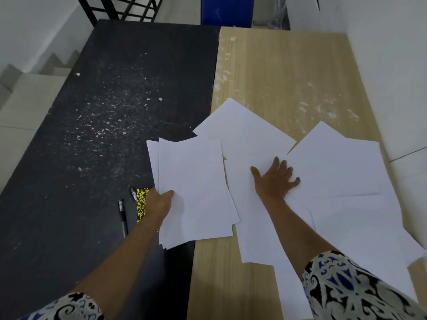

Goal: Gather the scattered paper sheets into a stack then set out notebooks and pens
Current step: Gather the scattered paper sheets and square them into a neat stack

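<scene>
left hand [159, 202] grips paper stack [196, 188] | right hand [276, 179] flat on loose sheets [335, 172]

White paper sheets [335, 172] are lying across the pale, wood-grained tabletop [288, 72], which is showing whitish smears toward its far edge. The black tabletop [69, 181] beside it is carrying white flecks. A notebook [141, 204] near its near edge is showing a yellow-and-black speckled cover, with black pens [123, 215] beside it. Both sleeves [351, 287] are showing a white, black and blue ornamental pattern.
</scene>
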Available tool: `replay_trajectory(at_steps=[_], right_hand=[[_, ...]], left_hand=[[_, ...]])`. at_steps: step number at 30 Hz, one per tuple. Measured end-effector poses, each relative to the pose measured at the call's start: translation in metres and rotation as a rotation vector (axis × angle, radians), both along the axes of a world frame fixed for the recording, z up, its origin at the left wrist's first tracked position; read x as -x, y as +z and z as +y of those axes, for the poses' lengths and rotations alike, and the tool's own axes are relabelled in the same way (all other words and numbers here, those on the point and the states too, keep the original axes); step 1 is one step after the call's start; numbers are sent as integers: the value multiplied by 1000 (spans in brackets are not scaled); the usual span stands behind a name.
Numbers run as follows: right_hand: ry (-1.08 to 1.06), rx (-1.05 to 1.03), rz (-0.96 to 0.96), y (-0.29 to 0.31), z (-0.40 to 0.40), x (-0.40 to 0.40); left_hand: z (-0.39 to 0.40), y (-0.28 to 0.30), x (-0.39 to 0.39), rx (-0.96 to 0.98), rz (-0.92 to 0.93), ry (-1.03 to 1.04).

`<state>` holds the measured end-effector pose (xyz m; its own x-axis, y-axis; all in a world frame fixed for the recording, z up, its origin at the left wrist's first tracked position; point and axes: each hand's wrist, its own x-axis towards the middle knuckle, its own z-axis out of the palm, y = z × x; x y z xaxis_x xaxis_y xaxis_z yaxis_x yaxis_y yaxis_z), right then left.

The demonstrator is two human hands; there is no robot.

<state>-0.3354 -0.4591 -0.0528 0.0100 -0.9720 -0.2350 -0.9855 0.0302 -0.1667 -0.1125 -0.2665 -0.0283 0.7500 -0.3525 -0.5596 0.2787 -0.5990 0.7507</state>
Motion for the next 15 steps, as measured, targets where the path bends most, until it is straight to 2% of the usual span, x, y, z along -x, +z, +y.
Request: replay_trajectory(at_steps=[4,7,10,15], right_hand=[[119,81,-33,9,1,-8],[242,-1,-127,4,2,-16],[251,-82,-81,-2,1,-21],[192,-43,-65,-1,-2,-18]], left_hand=[[0,1,2,20,-4,0],[2,2,3,23,-7,-4],[2,3,2,18,-8,3],[2,2,3,28,2,3]])
